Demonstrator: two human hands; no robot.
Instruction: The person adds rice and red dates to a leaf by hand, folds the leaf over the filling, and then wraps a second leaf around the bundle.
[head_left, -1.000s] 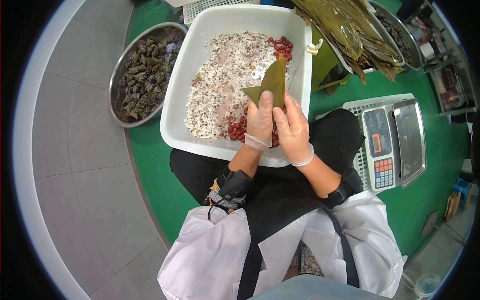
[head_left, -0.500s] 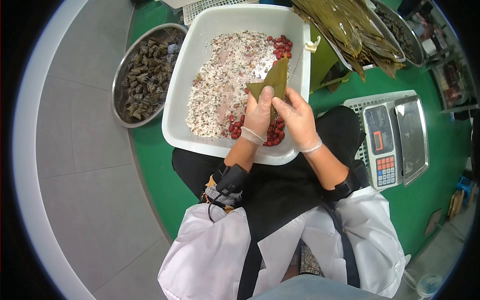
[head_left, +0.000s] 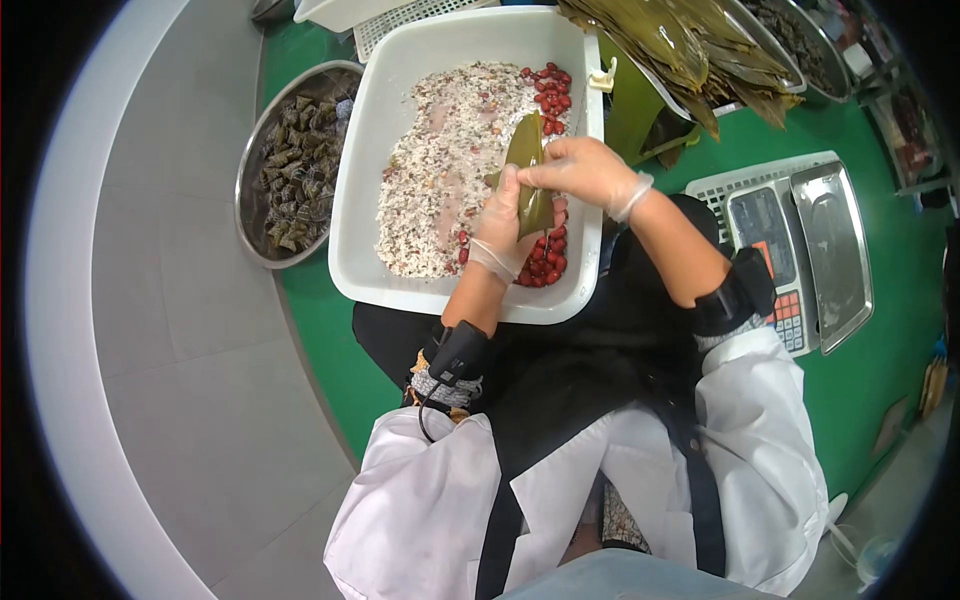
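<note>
My left hand, in a clear plastic glove, pinches a folded green leaf from the left, thumb up against it. From the right, my gloved right hand reaches across with its fingers closed on the leaf's middle. Whether filling lies inside the leaf is hidden. Both hands are over a white tub. In the tub is a spread of rice mixed with beans, with red dates heaped along the right side.
A steel bowl of small wrapped leaf parcels stands left. Long wet leaves are piled at upper right. A digital scale with a steel pan sits right on the green surface.
My right hand has turned and moved up and left across the leaf. The leaf has gone from a wide, pointed fold to a narrower upright shape. My left hand keeps hold.
</note>
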